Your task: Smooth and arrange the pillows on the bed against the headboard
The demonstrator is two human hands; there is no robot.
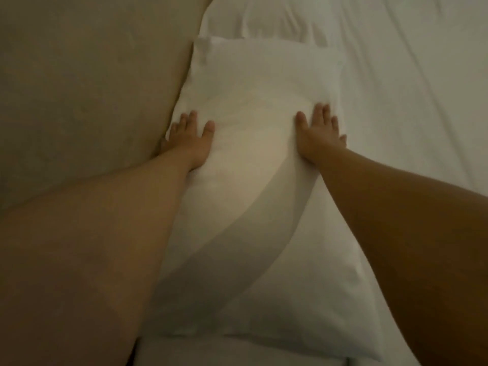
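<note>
Beige headboard [79, 88] beside white pillow [253, 180], left hand [191, 140], right hand [317, 133] flat, holding nothing

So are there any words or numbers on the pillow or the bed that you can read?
None. The white pillow, the bed sheet and the beige headboard are all plain, with no tag, label or print showing. The picture is dim and a little blurry.
</note>
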